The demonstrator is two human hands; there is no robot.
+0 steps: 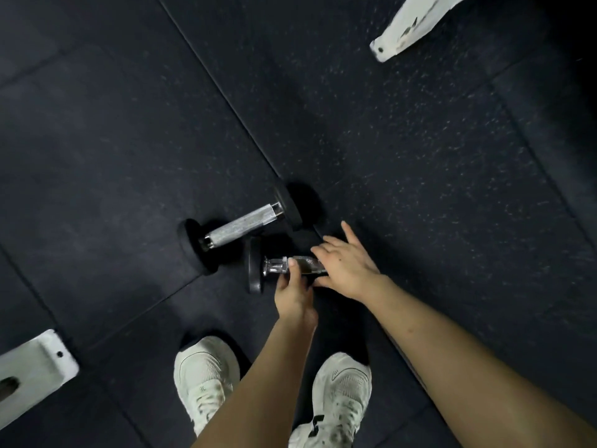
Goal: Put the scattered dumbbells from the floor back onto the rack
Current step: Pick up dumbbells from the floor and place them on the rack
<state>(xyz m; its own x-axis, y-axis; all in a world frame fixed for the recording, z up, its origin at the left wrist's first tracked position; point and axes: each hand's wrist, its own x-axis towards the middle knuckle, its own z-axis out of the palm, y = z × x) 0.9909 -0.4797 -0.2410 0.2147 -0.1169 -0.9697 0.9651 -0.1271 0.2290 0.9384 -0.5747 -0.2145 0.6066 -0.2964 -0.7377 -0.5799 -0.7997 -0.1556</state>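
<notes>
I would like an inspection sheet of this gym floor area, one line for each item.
Surface: dark rubber floor tiles with pale speckles and visible seams.
Job's things: two dumbbells on the floor; far dumbbell lies free, near dumbbell is being handled. Rack itself not identifiable.
Clutter: nothing seen.
Hands: left hand has its fingers on the near dumbbell's handle; right hand lies spread over the handle's other end, fingers not closed.
Cables: nothing seen.
Surroundings: white metal foot at lower left, another white metal foot at upper right; two white shoes below.
</notes>
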